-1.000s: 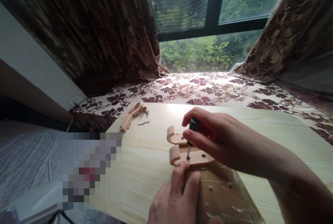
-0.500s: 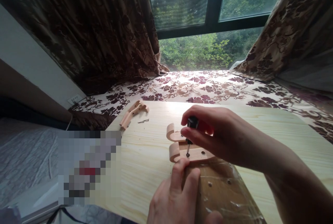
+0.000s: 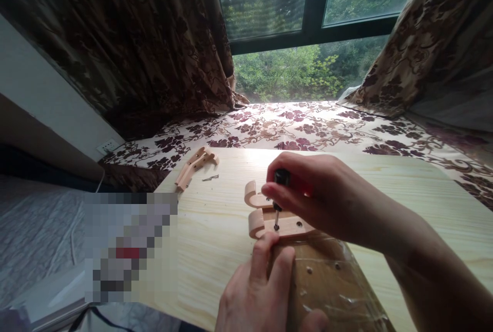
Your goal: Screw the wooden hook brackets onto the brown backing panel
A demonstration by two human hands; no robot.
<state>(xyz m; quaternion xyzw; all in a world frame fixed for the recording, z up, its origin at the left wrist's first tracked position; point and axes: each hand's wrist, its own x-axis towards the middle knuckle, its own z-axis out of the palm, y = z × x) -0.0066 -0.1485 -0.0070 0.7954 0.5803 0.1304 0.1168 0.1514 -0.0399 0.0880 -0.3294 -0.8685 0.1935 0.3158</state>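
My right hand [image 3: 304, 183] is closed round the black handle of a screwdriver [image 3: 282, 178]. The tip of its shaft stands in the left screw hole of the nearer wooden hook [image 3: 285, 225]. My left hand [image 3: 258, 286] lies with fingers spread, a fingertip against the hook's near edge and the rest on a brown board [image 3: 327, 291] wrapped in clear film. Behind the nearer hook is a second wooden hook [image 3: 250, 194], partly hidden by my right hand.
On the pale wooden table [image 3: 204, 229], more wooden hooks [image 3: 194, 167] lie at the back left, with a few screws [image 3: 210, 178] beside them. A blurred-out patch covers the table's left edge. Patterned fabric [image 3: 300, 126] spreads behind it.
The screwdriver handle and my right hand have turned and tilted slightly to the left. The view has shifted a little; my left hand keeps its place on the board.
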